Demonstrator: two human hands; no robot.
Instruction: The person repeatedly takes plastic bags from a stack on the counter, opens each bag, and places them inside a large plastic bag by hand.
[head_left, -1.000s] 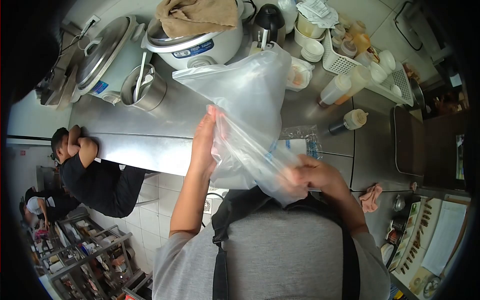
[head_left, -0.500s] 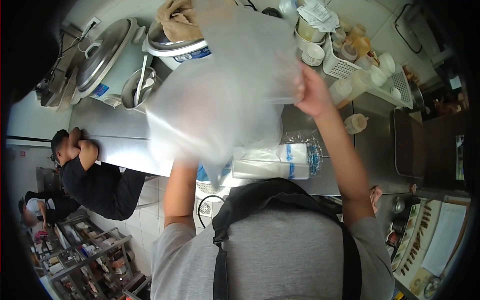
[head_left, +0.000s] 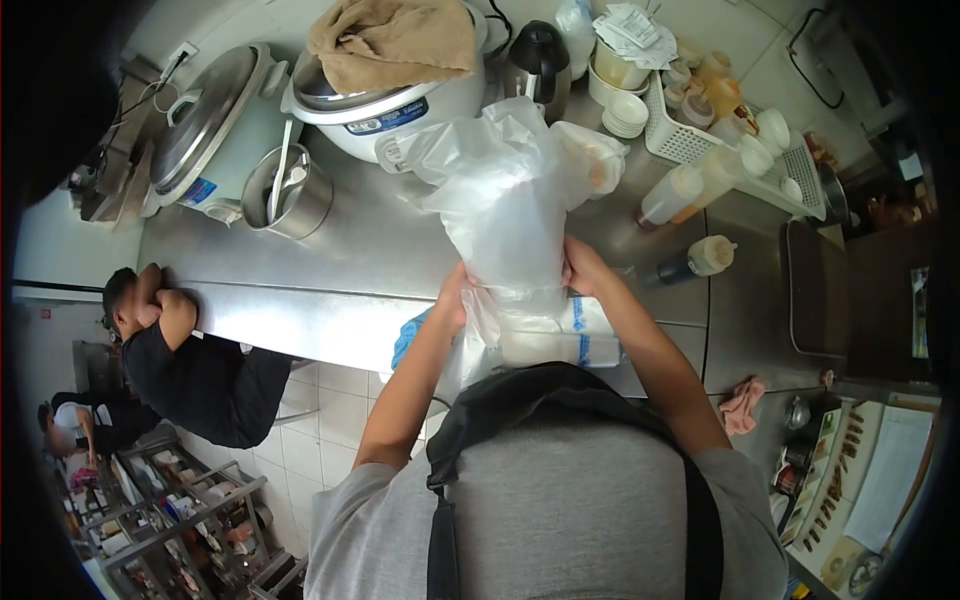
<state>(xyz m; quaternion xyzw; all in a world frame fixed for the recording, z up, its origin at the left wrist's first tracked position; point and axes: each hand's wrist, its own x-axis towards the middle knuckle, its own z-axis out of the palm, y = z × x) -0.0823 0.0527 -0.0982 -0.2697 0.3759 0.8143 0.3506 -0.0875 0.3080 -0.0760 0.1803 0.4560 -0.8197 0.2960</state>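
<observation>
A clear plastic bag (head_left: 505,215) stands puffed up over the steel counter in front of me, its crumpled top pointing away. My left hand (head_left: 456,295) grips its lower left side, with some loose film hanging below the fingers. On the opposite side my right hand (head_left: 580,265) is closed on the bag's lower edge, the fingertips partly hidden by plastic. Close beneath both hands lie flat packs of plastic bags (head_left: 560,340) with blue print. Something blue (head_left: 408,338) sits by my left forearm.
At the back are rice cookers (head_left: 400,120), a brown cloth (head_left: 395,45), a steel pot (head_left: 290,200) with utensils and a kettle (head_left: 540,65). Squeeze bottles (head_left: 710,257) and a white basket (head_left: 680,135) stand right. A person in black (head_left: 200,360) leans at the counter, left.
The bag, spread wide and blurred before, is now gathered narrower and lower. My right hand has come down and inward, and my left hand has come into view at its base.
</observation>
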